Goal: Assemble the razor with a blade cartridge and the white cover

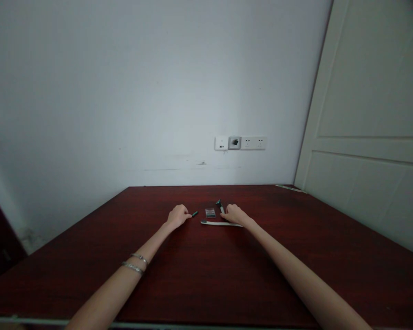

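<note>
My left hand [178, 216] is closed, with thumb and fingertips pinching the near end of a small dark green piece [195, 214], too small to name surely. In my right hand [234, 213], the fingers are closed on the light handle of a razor [222, 208], its dark head pointing away from me. Between the hands lies a small clear plastic case [210, 213] with dark contents. Just nearer to me, a long whitish strip-like handle [218, 223] with a dark left end rests on the table; its right end runs up to my right wrist.
The hands are over a dark red wooden table [199, 270] that reaches a white wall [151, 91]. Sockets and switches [241, 143] are set in the wall. A pale panelled door [368, 114] stands at the right, and a thin strip [291, 188] lies at the table's far right corner.
</note>
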Motion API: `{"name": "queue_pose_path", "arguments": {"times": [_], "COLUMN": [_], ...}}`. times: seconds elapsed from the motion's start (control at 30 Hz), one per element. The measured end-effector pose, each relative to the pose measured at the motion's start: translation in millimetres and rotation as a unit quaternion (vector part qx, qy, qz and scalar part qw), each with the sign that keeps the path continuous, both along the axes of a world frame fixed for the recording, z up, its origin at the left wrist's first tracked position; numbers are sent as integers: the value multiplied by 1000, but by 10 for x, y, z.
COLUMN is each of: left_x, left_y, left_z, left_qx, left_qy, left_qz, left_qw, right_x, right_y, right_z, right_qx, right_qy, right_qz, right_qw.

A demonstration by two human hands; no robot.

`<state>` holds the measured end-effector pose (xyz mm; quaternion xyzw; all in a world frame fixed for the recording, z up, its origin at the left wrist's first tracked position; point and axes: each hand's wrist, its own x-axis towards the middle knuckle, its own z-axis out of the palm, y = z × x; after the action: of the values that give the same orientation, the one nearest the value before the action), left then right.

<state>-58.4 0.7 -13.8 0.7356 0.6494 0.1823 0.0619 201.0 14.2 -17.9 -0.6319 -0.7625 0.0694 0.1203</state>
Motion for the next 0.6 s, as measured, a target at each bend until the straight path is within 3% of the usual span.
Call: {"name": "queue_pose_path", "arguments": {"times": [0.6], "left_x": [69], "left_y": [98], "left_z": [-78], "left_qx": [33], "left_qy": [5], "left_qz": [-47], "left_qw": [998], "right_x": [-66], "right_y": [-45], "right_z": [155], "right_qx": [29], "right_qy": [8], "right_qz": [13], "right_qw": [999]}}
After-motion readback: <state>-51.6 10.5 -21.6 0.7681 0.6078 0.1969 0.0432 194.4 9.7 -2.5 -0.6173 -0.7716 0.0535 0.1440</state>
